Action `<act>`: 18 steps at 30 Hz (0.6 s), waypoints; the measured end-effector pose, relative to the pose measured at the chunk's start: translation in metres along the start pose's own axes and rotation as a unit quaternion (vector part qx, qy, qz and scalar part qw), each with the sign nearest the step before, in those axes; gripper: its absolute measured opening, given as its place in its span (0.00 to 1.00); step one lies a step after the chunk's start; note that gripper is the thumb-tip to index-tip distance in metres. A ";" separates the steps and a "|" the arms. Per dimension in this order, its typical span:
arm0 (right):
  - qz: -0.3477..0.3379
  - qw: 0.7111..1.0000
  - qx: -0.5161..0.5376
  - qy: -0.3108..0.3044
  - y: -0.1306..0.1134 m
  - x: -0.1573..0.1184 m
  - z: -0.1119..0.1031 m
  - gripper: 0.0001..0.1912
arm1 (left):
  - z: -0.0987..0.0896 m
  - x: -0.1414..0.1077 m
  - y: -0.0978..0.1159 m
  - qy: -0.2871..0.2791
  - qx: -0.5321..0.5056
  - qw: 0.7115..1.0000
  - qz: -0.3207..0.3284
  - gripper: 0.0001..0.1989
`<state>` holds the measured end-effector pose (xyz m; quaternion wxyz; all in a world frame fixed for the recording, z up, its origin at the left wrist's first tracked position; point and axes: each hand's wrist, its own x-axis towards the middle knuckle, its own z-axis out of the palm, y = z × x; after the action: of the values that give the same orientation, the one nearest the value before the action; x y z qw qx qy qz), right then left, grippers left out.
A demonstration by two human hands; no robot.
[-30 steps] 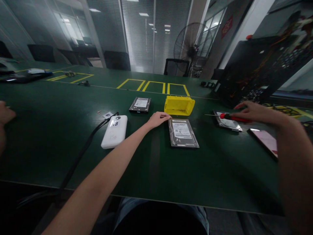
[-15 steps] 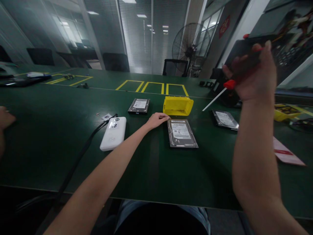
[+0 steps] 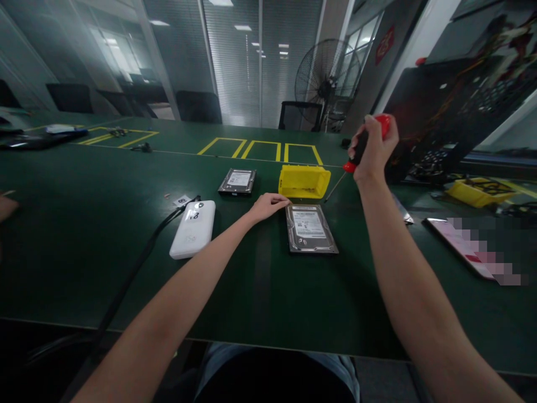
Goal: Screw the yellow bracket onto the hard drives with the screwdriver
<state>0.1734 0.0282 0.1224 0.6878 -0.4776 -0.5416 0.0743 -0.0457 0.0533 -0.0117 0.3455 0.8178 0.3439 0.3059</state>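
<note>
My right hand [image 3: 374, 148] is wrapped round the red and black handle of a screwdriver [image 3: 361, 146], raised above the green table. The thin shaft slants down to the left, its tip near the right side of a yellow bin [image 3: 305, 182]. Pinched fingers of my left hand [image 3: 267, 207] rest at the top left corner of a hard drive [image 3: 311, 229], which lies label up in front of the bin; whether they hold something small cannot be made out. A second hard drive [image 3: 238, 182] lies further back to the left.
A white power bank [image 3: 193, 229] with a black cable lies left of my left forearm. Another drive [image 3: 403, 211] is partly hidden behind my right forearm. Further right are a phone [image 3: 461, 249] and a yellow bin [image 3: 480, 193]. Another person's hand [image 3: 6, 207] shows at the left edge.
My right hand has moved left and down with the screwdriver, bringing the tip closer to the yellow bin and the front drive. My left hand has stayed at the drive's corner.
</note>
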 end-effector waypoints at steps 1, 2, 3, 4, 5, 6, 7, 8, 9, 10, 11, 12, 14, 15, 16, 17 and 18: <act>0.003 1.000 -0.019 0.005 0.002 -0.001 0.000 0.10 | 0.000 0.000 0.000 0.000 0.001 1.000 0.001 0.15; 0.008 0.999 -0.039 0.010 0.005 -0.003 0.001 0.10 | 0.001 0.000 0.000 -0.001 0.002 1.000 0.002 0.15; 0.013 0.998 -0.057 0.013 0.007 -0.004 0.002 0.10 | 0.001 0.000 -0.001 -0.002 0.002 1.000 0.003 0.15; 0.019 0.997 -0.073 0.015 0.009 -0.006 0.003 0.10 | 0.001 0.001 -0.001 -0.002 0.000 1.000 0.005 0.15; 0.024 0.996 -0.082 0.013 0.010 -0.007 0.004 0.11 | 0.002 0.001 -0.002 -0.001 -0.002 1.000 0.007 0.15; 0.029 0.996 -0.086 0.009 0.012 -0.008 0.005 0.12 | 0.002 0.002 -0.002 -0.001 -0.003 1.000 0.009 0.15; 0.032 0.996 -0.085 0.004 0.013 -0.009 0.006 0.14 | 0.002 0.002 -0.003 0.000 -0.004 1.000 0.010 0.14; 0.032 0.996 -0.079 0.000 0.015 -0.009 0.006 0.15 | 0.003 0.002 -0.003 0.000 -0.004 1.000 0.012 0.14; 0.029 0.997 -0.070 -0.003 0.015 -0.010 0.007 0.16 | 0.003 0.003 -0.004 0.001 -0.003 1.000 0.012 0.15; 0.024 0.998 -0.058 -0.005 0.016 -0.010 0.007 0.17 | 0.003 0.003 -0.004 0.001 -0.002 1.000 0.012 0.15; 0.018 0.999 -0.046 -0.006 0.016 -0.010 0.007 0.18 | 0.003 0.003 -0.004 0.001 0.000 1.000 0.012 0.15; 0.013 0.999 -0.036 -0.007 0.016 -0.010 0.007 0.20 | 0.003 0.003 -0.005 0.002 0.001 1.000 0.012 0.15; 0.004 0.999 -0.032 -0.015 0.016 -0.009 0.007 0.23 | 0.002 0.002 -0.005 0.002 0.003 1.000 0.009 0.15; 0.002 0.999 -0.035 -0.016 0.016 -0.009 0.007 0.25 | 0.002 0.002 -0.005 0.002 0.004 1.000 0.006 0.15; -0.001 0.999 -0.039 -0.016 0.016 -0.009 0.008 0.27 | 0.002 0.002 -0.005 0.001 0.004 1.000 0.005 0.15; -0.003 0.999 -0.042 -0.013 0.015 -0.009 0.009 0.28 | 0.002 0.002 -0.005 0.000 0.003 1.000 0.004 0.15; -0.007 0.999 -0.044 -0.012 0.015 -0.009 0.009 0.28 | 0.002 0.002 -0.005 -0.001 0.003 1.000 0.004 0.15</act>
<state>0.1687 0.0363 0.1047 0.6605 -0.5025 -0.5555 0.0516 -0.0450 0.0567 -0.0158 0.3424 0.8206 0.3407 0.3054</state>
